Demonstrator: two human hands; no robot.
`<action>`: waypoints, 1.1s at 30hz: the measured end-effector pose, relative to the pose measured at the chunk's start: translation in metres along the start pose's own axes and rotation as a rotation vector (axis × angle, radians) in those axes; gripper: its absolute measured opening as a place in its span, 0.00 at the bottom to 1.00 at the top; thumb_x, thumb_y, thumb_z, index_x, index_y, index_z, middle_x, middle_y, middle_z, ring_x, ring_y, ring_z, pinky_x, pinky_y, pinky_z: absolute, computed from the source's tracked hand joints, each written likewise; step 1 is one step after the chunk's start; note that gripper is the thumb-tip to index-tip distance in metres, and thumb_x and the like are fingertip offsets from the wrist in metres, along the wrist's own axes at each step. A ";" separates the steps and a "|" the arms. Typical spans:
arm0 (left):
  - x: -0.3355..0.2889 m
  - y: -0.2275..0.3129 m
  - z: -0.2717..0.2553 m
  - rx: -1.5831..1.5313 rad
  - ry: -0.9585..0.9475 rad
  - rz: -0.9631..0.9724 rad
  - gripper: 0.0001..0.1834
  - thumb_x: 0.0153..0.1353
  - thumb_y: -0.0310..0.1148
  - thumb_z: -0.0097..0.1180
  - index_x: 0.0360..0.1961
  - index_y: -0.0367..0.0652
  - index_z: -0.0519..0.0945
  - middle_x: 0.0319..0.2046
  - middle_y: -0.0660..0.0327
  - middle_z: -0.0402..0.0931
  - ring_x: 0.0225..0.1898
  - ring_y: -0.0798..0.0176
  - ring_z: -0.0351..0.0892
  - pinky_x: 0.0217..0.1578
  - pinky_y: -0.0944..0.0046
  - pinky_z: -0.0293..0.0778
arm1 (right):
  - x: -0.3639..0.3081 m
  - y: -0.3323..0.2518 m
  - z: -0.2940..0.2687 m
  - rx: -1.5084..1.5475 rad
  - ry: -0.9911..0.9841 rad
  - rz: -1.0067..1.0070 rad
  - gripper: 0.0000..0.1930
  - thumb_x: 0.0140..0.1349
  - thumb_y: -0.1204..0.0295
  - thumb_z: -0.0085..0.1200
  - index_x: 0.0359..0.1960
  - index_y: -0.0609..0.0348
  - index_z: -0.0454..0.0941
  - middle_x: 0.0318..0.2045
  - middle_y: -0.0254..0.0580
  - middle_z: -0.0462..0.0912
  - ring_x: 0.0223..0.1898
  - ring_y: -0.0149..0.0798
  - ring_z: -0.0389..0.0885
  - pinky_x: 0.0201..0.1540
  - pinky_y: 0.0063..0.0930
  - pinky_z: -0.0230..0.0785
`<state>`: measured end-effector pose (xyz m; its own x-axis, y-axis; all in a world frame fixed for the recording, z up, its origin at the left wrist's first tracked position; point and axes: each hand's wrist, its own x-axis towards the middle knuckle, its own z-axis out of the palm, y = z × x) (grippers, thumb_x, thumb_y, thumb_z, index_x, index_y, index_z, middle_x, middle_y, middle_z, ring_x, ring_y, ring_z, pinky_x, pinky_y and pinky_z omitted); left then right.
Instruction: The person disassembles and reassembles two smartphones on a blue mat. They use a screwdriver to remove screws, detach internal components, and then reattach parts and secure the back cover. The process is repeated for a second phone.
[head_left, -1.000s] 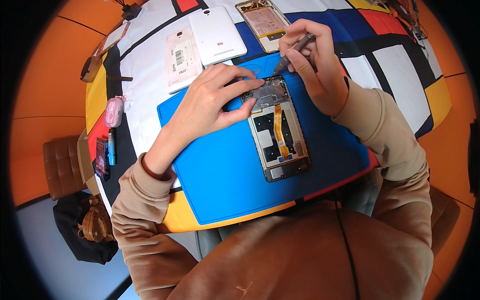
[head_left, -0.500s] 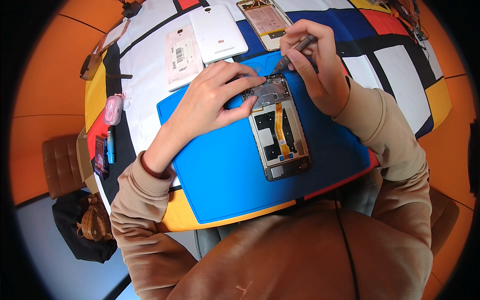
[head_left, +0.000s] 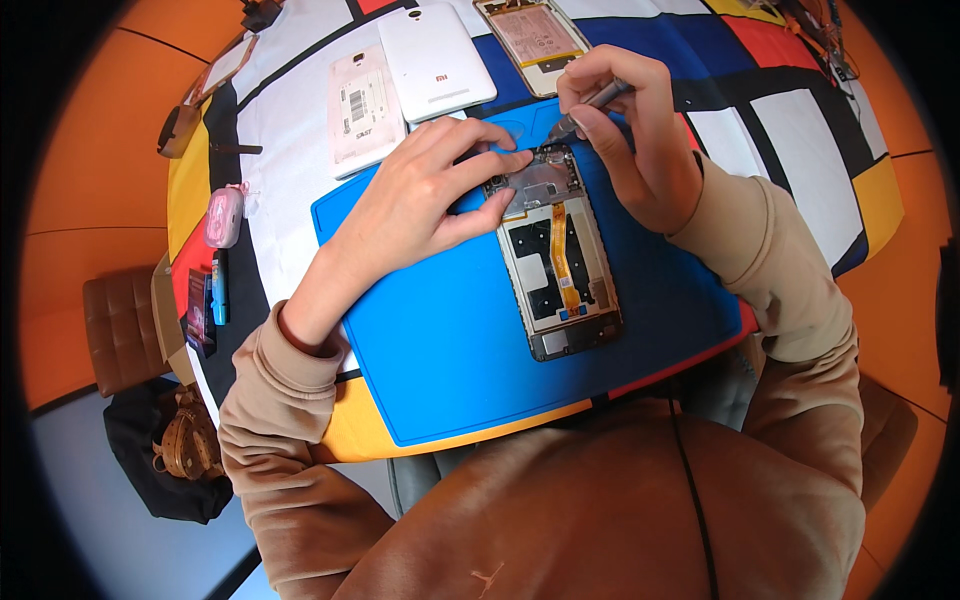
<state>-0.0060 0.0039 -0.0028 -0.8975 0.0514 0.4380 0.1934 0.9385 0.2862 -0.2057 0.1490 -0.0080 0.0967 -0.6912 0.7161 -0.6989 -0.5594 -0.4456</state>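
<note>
An opened phone (head_left: 580,255) lies on the blue work mat (head_left: 430,350). Its inside faces up, with an orange ribbon cable (head_left: 562,250) running down the middle. My left hand (head_left: 425,190) grips the phone's upper left side, with the thumb and fingertips pressed on its edge and top part. In my right hand (head_left: 640,140) a slim grey screwdriver (head_left: 605,95) is held like a pen, slanting down left. Its tip reaches the phone's top edge; the exact contact point is too small to make out.
Beyond the mat lie a white phone back cover (head_left: 435,60), a pale labelled phone back (head_left: 362,110) and another opened phone (head_left: 530,40). To the left are a pink case (head_left: 224,217), a blue marker (head_left: 219,290) and a small dark box (head_left: 200,310).
My right hand and the screwdriver have shifted very slightly, the tip staying at the phone's top edge. The left hand and phone look the same.
</note>
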 end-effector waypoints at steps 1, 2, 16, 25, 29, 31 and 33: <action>0.000 0.000 -0.001 0.002 -0.024 -0.009 0.14 0.58 0.33 0.61 0.45 0.43 0.84 0.45 0.60 0.77 0.43 0.58 0.76 0.47 0.60 0.74 | -0.001 0.000 -0.001 0.010 -0.029 0.017 0.16 0.72 0.82 0.43 0.58 0.62 0.58 0.46 0.46 0.72 0.44 0.33 0.76 0.51 0.26 0.70; -0.001 -0.001 -0.002 0.004 -0.048 -0.018 0.15 0.58 0.33 0.62 0.47 0.44 0.84 0.47 0.60 0.76 0.45 0.58 0.75 0.48 0.60 0.74 | 0.000 0.000 0.000 -0.008 0.000 -0.005 0.17 0.72 0.81 0.44 0.59 0.60 0.59 0.44 0.46 0.73 0.41 0.35 0.79 0.47 0.26 0.72; 0.000 0.001 -0.001 0.015 -0.012 -0.016 0.14 0.59 0.33 0.61 0.46 0.41 0.83 0.43 0.59 0.78 0.43 0.57 0.77 0.47 0.59 0.75 | 0.000 -0.001 -0.002 -0.025 -0.044 0.001 0.16 0.72 0.81 0.43 0.58 0.61 0.58 0.47 0.48 0.73 0.46 0.35 0.77 0.53 0.28 0.71; -0.002 0.000 -0.001 0.019 -0.040 -0.024 0.17 0.58 0.34 0.62 0.49 0.44 0.83 0.47 0.59 0.77 0.46 0.57 0.76 0.48 0.59 0.74 | 0.000 -0.001 -0.002 -0.030 -0.038 -0.018 0.16 0.72 0.81 0.44 0.59 0.62 0.58 0.46 0.48 0.73 0.45 0.36 0.78 0.52 0.28 0.72; -0.001 0.001 0.001 0.020 -0.005 -0.007 0.14 0.58 0.33 0.61 0.46 0.42 0.83 0.44 0.58 0.78 0.43 0.56 0.77 0.47 0.58 0.75 | -0.003 0.000 -0.003 -0.028 -0.041 -0.004 0.16 0.72 0.81 0.44 0.59 0.62 0.58 0.45 0.48 0.74 0.44 0.35 0.78 0.51 0.27 0.72; -0.002 0.001 0.001 0.023 -0.025 -0.017 0.16 0.58 0.34 0.61 0.47 0.43 0.83 0.45 0.59 0.77 0.45 0.56 0.76 0.48 0.59 0.75 | -0.004 0.000 -0.003 -0.026 -0.036 0.009 0.16 0.72 0.81 0.44 0.59 0.62 0.58 0.45 0.47 0.74 0.44 0.35 0.77 0.51 0.27 0.72; -0.002 0.000 0.000 0.026 -0.063 -0.039 0.18 0.58 0.34 0.62 0.51 0.45 0.83 0.48 0.60 0.77 0.48 0.57 0.75 0.50 0.59 0.74 | -0.003 0.000 -0.003 -0.016 -0.048 0.002 0.17 0.72 0.81 0.44 0.59 0.62 0.58 0.45 0.47 0.74 0.44 0.35 0.77 0.51 0.28 0.72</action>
<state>-0.0039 0.0040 -0.0037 -0.9277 0.0351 0.3717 0.1480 0.9486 0.2797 -0.2081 0.1530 -0.0086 0.1287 -0.7134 0.6888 -0.7106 -0.5508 -0.4378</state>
